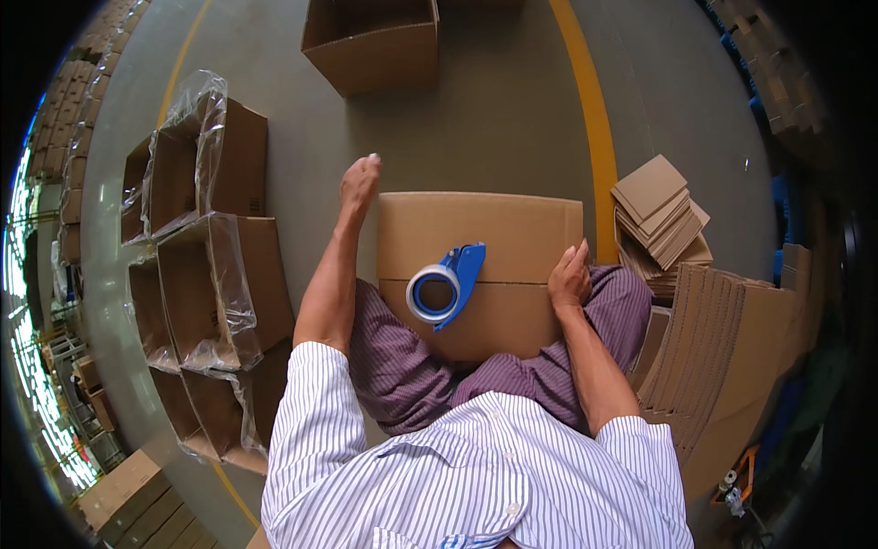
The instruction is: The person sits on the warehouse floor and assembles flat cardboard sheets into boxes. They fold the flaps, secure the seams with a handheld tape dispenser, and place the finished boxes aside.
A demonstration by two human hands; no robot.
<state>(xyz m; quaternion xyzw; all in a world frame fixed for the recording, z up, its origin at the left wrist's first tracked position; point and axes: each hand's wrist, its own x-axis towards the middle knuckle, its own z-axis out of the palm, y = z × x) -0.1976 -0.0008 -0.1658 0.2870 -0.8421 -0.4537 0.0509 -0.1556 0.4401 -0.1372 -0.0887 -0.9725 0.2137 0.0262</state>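
Between my knees sits a cardboard box [480, 233], its two top flaps meeting along a middle seam. A blue tape dispenser [470, 264] with a roll of tape [413, 302] lies on top, across that seam. My left hand [359, 184] is just past the far left corner of the box, with its fingers curled and nothing visible in them. Against the right side of the box rests my right hand [571, 278], fingers together and pointing away from me. Its palm is hidden.
Open cardboard boxes with clear plastic liners [236, 274] stand to the left. Ahead is another open box [384, 62]. Cardboard pads [655, 206] are piled at the right, near a stack of flattened cartons [713, 343]. A yellow floor line [586, 103] runs beyond the right hand.
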